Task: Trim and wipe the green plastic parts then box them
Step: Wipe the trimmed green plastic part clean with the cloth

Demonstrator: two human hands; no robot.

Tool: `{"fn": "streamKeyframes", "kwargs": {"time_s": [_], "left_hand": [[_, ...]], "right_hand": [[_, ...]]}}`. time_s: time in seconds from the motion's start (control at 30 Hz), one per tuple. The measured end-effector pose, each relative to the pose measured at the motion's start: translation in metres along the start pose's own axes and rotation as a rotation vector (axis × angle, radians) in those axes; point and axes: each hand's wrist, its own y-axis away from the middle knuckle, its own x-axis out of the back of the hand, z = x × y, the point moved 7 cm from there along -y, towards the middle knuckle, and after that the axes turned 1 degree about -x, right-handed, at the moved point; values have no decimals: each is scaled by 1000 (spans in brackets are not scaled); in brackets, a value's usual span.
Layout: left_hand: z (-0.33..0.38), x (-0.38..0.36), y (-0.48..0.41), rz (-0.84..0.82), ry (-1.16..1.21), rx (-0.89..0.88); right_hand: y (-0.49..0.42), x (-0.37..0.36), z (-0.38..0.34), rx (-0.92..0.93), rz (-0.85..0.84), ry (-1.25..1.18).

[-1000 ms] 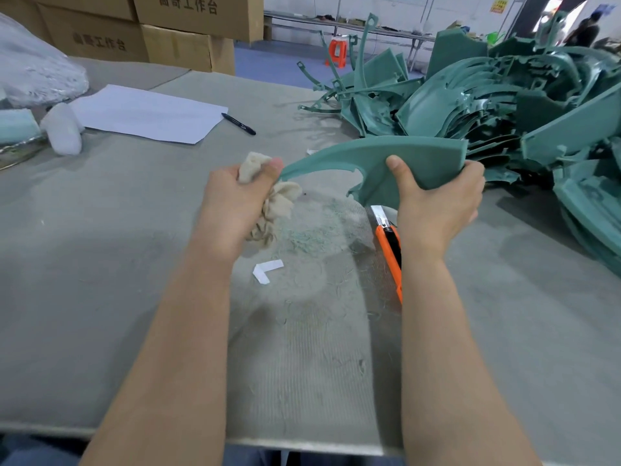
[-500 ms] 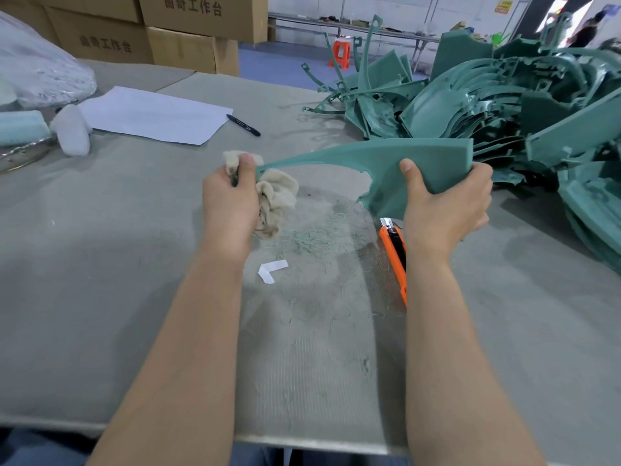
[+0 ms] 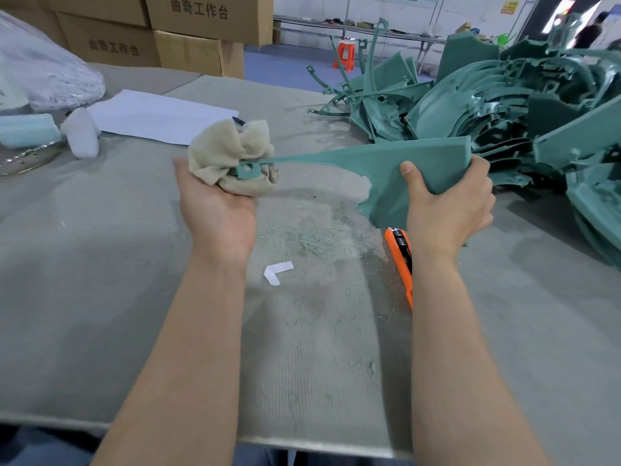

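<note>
1. Two hands hold one green plastic part above the table. Its broad end sits in the right hand, and its thin tip reaches into the cloth held by the left hand.
2. Matte green, it is a wide curved panel tapering to a slim arm with a holed tab.
3. The right hand clamps the panel, thumb on the near face and fingers wrapped over the far edge. The left hand, palm up, cups the bunched beige cloth around the tab, its hidden fingers apparently curled beneath.
4. An orange utility knife lies under the right wrist.
</note>
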Motion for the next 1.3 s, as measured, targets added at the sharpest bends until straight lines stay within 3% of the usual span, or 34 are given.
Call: {"fn": "streamKeyframes", "kwargs": {"time_s": [0.13,0.27,0.5,0.6,0.77,0.97,1.13,1.2,1.3], "left_hand": [[-4,-8,2,32,-301,10],[-15,-8,1,-36,-561,10],[-11,19,-9,190,-852,-61],[-10,21,-4,259,-725,-30],[-13,3,-2,105,-574,-52],[-15,-2,-2,27,-768,-124],[-10,14,-4,215,-902,-165],[-10,25,-3,322,-752,-76],[-20,27,-3,283,-302,88]], "right_hand": [[-1,3,3,-23,16,10],[-3,7,5,-33,32,9],[2,8,-7,28,37,-5],[4,11,-10,48,55,-50],[3,8,-5,11,44,-49],[-2,5,8,-59,21,-4],[-1,4,3,-23,20,-3],[1,3,1,-19,7,-31],[2,-1,2,-78,-53,-152]]}}
